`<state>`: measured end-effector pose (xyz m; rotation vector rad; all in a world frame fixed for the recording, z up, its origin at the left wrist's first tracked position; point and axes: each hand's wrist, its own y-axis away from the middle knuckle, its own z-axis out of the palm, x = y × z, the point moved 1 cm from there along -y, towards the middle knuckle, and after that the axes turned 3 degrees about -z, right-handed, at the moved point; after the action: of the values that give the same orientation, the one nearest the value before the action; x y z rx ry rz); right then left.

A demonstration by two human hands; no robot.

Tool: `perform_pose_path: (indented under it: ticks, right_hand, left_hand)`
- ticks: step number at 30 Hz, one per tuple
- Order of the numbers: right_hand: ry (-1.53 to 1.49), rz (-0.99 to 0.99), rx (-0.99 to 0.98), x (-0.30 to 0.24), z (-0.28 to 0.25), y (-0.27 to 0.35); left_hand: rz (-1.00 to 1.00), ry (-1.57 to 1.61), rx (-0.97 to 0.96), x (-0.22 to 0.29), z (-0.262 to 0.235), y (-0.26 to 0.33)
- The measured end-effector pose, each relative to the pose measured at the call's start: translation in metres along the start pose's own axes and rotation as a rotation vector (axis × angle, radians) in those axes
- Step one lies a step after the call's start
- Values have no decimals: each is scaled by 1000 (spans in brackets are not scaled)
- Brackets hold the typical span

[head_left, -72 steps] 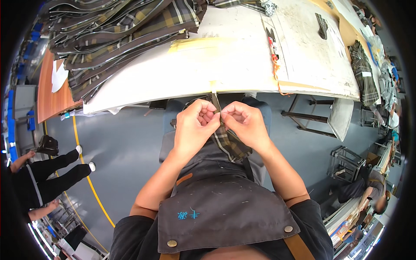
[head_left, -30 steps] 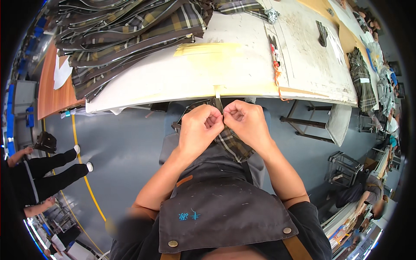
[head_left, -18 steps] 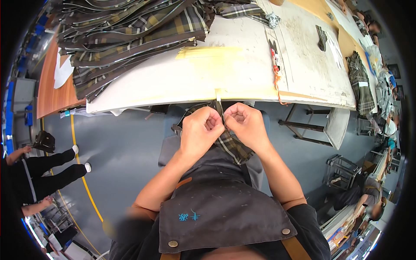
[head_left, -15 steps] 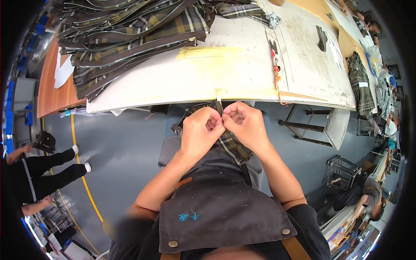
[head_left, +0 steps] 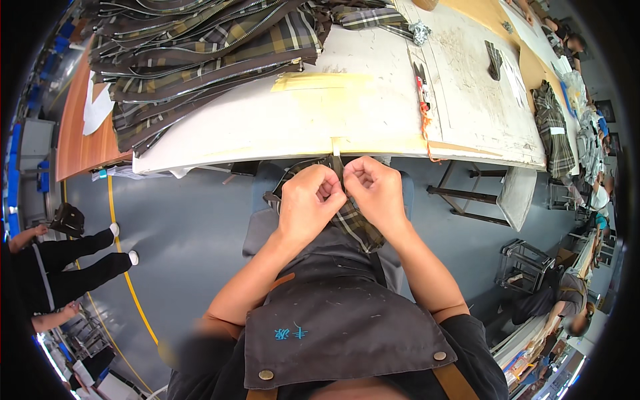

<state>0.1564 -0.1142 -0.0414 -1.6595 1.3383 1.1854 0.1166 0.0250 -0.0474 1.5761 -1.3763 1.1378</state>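
A dark plaid fabric piece (head_left: 359, 228) hangs below the table's front edge, over my lap. At its top a narrow dark strip runs up to a small pale tab (head_left: 336, 151) at the table edge. My left hand (head_left: 307, 203) is closed in a pinch on the fabric just left of that strip. Beside it my right hand (head_left: 377, 193) is also curled into a pinch at the strip, its fingertips close to those of the left. Whatever tiny part lies between the right fingertips is hidden.
A tall pile of plaid pieces with metal zippers (head_left: 213, 60) covers the left of the white table (head_left: 373, 120). Red-handled snips (head_left: 423, 93) with orange cord lie to the right. A stool (head_left: 513, 197) stands under the right side. People (head_left: 73, 267) are on both sides.
My right hand has shifted very slightly, with a small gap opening beside the left fingertips. The left hand stays in place.
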Motion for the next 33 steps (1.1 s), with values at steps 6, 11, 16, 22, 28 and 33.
perform_pose_path:
  ticks: [6,11,16,22,28,33]
  right_hand:
    - [-210,82,-21,7,0,2]
    - [-133,-27,-38,7,-3,-2]
    - [-189,75,-31,17,-1,-4]
    - [65,-119,-16,-8,-6,-9]
    - [133,-147,-70,-9,-10,-15]
    - [165,-120,-145,-16,-13,-15]
  left_hand:
    - [-28,-23,56,8,-1,-6]
    - [104,-168,25,7,-4,-15]
    - [-107,29,9,7,-3,-15]
    - [-83,50,3,6,-3,-13]
    - [-66,24,-19,7,-6,-12]
    - [-64,26,-10,7,-6,-12]
